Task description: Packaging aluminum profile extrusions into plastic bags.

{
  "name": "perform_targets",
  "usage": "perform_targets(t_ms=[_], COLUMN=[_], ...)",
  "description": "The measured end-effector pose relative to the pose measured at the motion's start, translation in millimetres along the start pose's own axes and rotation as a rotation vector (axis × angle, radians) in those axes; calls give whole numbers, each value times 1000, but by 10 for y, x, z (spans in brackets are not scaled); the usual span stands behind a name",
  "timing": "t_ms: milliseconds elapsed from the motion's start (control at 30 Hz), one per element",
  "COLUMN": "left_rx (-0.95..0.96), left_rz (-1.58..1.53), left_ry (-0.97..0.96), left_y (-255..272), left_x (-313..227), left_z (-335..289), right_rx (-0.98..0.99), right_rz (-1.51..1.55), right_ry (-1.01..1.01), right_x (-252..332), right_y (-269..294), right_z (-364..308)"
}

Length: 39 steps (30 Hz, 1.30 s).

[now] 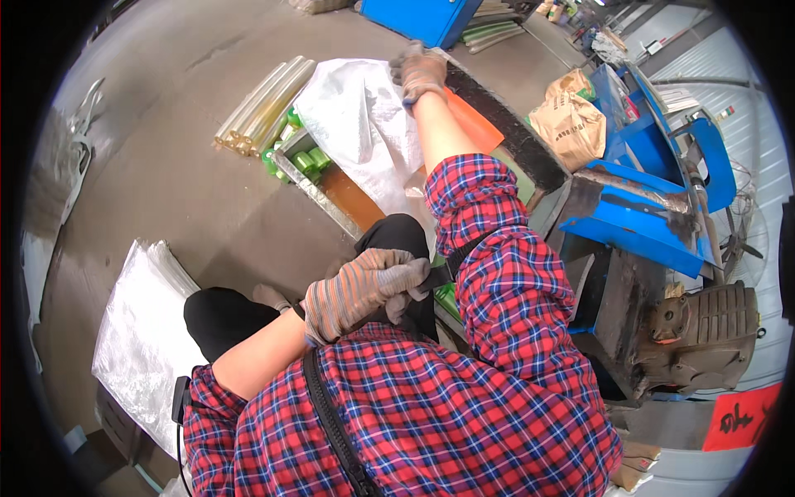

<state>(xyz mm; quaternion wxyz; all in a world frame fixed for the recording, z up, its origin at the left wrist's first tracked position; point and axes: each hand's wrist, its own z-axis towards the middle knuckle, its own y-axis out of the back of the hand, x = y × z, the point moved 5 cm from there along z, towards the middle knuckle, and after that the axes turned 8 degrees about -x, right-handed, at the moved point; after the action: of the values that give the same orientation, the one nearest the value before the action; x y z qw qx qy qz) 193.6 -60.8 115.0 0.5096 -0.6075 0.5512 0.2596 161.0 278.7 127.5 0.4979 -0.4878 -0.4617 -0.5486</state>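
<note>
My left hand (358, 291), in a striped knit glove, is closed on a small black tab (436, 278) at the strap (469, 252) around my right sleeve. Stretched forward, my gloved right hand (420, 73) rests at the far end of a metal-edged box, beside a white plastic sheet (356, 116). Its fingers are blurred and partly hidden, so their grip is unclear. An orange sheet (474, 120) shows beside my right wrist. Green rolled pieces (311, 161) lie in the near left corner of the box.
Pale tubes (267, 106) lie on the floor to the left of the box. A clear-wrapped bundle (145, 331) is at my left. On the right stand a blue machine (638, 211), a dark motor (704, 335) and a brown paper sack (570, 124). A blue cabinet (418, 18) stands ahead.
</note>
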Motion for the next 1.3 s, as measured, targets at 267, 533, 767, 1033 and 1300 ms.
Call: perform_targets(t_ms=[267, 533, 767, 1033, 1300], left_rx=[-121, -192, -75, -30, 235], left_rz=[-219, -254, -405, -439, 180], left_ry=[30, 48, 90, 194, -856], left_y=[-43, 52, 1, -46, 210], left_x=[-9, 169, 360, 419, 30], left_z=[52, 31, 25, 121, -155], right_rx=[302, 765, 1017, 976, 791], right_rz=[-953, -1600, -1777, -1754, -1730], right_ry=[455, 1023, 977, 984, 1065], right_x=[-109, -725, -1078, -1288, -1293], right_y=[-445, -362, -27, 107, -156], right_z=[-959, -1364, -1502, -1319, -1131])
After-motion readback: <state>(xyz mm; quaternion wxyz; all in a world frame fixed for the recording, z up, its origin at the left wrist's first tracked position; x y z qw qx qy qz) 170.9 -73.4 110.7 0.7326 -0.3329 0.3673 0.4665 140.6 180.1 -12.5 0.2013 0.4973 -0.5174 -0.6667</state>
